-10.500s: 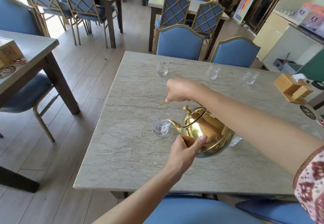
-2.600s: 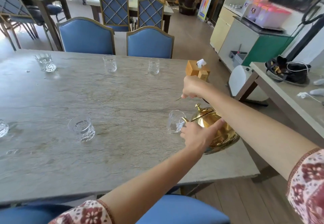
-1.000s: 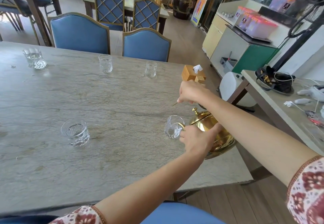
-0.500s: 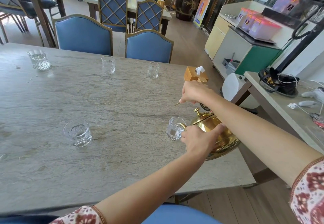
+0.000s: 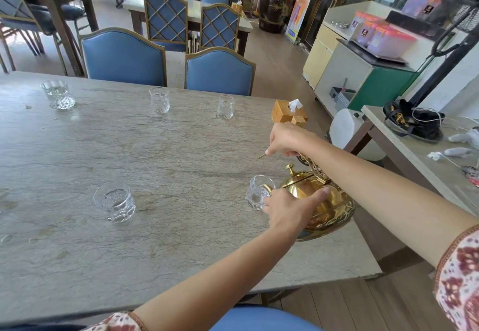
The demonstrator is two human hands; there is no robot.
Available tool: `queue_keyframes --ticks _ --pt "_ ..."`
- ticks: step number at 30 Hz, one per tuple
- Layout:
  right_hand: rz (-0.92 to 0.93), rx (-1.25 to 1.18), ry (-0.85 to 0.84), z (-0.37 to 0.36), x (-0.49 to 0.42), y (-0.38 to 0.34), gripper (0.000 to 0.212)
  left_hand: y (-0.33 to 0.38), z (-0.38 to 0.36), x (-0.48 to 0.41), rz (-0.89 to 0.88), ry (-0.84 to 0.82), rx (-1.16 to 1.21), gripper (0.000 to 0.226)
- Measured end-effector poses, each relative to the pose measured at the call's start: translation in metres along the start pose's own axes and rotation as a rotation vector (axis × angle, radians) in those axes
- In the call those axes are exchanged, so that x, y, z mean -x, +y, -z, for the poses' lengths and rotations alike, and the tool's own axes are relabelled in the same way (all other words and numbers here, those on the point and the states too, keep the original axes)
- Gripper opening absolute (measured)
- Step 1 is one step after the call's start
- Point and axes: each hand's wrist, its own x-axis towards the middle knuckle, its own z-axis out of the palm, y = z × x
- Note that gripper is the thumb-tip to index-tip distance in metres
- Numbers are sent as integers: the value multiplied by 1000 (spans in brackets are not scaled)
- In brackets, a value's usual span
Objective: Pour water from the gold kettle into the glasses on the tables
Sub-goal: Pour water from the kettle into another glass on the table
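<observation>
The right grip (image 5: 286,140) is closed round the handle, the left (image 5: 290,210) pressed flat against the kettle (image 5: 329,203); the tilt is best eased, since the glass (image 5: 256,192) level is barely visible.

Gold kettle (image 5: 326,201) (both hands on it) tilted over glass (image 5: 256,193)
</observation>
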Motion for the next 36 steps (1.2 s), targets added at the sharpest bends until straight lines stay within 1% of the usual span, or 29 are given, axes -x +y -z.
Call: queue_keyframes --ticks 3,6,7,12,15,18,22,25,27,29,33,36 --pt "8 -31 -36 3 -3 6 31 0 1 1 -10 -15 11 86" --pt "5 -52 -66 5 -5 12 30 2 1 3 -26 -27 21 79" --pt "6 -50 -70 5 -6 14 29 3 1 4 -31 -36 26 80" --pt "16 -45 -64 6 -5 19 21 4 -4 5 -42 -59 64 105" --pt "14 -49 -63 4 -7 21 22 5 -5 6 -41 -56 38 102" --pt "11 -41 -58 2 -7 20 25 7 -5 8 -12 -56 44 114" --pt "9 -26 -61 3 -4 16 27 6 -10 6 25 -53 71 123" --pt "10 -9 -57 4 -3 13 27 5 -14 6 25 -46 73 122" --pt "11 -3 -59 5 -2 12 23 5 -13 5 21 -39 69 126" --pt "12 -13 -61 5 -2 11 23 7 -11 6 18 -33 51 124" --pt "15 -55 -53 4 1 14 26 7 -8 9 14 -26 3 111" --pt "11 -94 -52 -1 6 19 31 0 -10 12 1 -27 -60 106"
